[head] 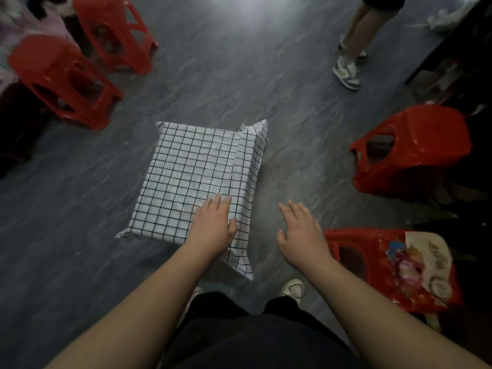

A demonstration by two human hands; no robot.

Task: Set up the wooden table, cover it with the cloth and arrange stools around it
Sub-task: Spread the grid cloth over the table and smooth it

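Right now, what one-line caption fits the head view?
Left hand flat on the draped checked cloth, right hand open beside it, four red stools standing apart.

table: wholly hidden beneath checked cloth point(197, 171). bystander point(356, 41): cut off above the thighs by top edge. left stool point(61, 75), upper-left stool point(117, 33): blurred, the latter clipped at top. printed sheet point(423, 262) on near-right stool point(354, 237): pattern unreadable.
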